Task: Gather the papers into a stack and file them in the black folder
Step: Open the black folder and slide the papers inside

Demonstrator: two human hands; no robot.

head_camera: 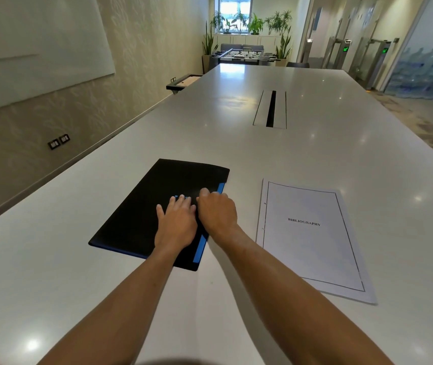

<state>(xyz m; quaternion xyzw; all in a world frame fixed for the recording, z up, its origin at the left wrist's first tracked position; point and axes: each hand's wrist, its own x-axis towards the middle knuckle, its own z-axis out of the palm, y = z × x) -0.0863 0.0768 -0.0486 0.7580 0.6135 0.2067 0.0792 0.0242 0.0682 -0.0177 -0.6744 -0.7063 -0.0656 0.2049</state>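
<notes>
While both forearms reach forward over the long white table, the head camera shows one black folder lying closed and flat on it, turned at an angle, with a blue strip along its right edge and a thin blue line showing under its near edge. Two bare hands rest on the folder's right half, side by side and touching. The left hand lies palm down with its fingers stretched out and slightly spread, pressing flat on the cover and gripping nothing. The right hand sits just beside it at the blue strip, fingers curled under and thumb raised; whether the fingertips have pinched the cover's edge cannot be told, as the knuckles hide them.

One stack of papers lies to the right of the folder, apart from it and untouched by either hand. Its top sheet carries a black ruled border, the single word BIBLIOGRAPHY, and two punched holes on the left margin; a further sheet edge peeks out along the left and bottom, though the number of sheets cannot be counted.

Farther up the table sits one cable hatch with a dark slot. Beyond the table's far end stand one foosball table and several potted plants.
</notes>
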